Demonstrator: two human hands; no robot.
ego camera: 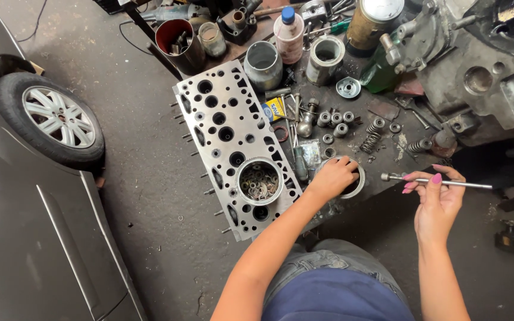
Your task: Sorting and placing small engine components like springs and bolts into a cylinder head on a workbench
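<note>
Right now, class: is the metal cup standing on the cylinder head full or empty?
Partly full. The metal cup stands upright on the cylinder head, its open top showing a heap of washers and small metal parts inside.

A small flat carton, yellow with a blue patch, lies just right of the grey cylinder head, touching its upper edge. Above it, well apart, stands a plastic bottle with a blue cap and pinkish label.

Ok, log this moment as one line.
left hand: fingers in metal ring | right hand: holds metal rod level | beside: cylinder head, bowl of small parts on it
</note>
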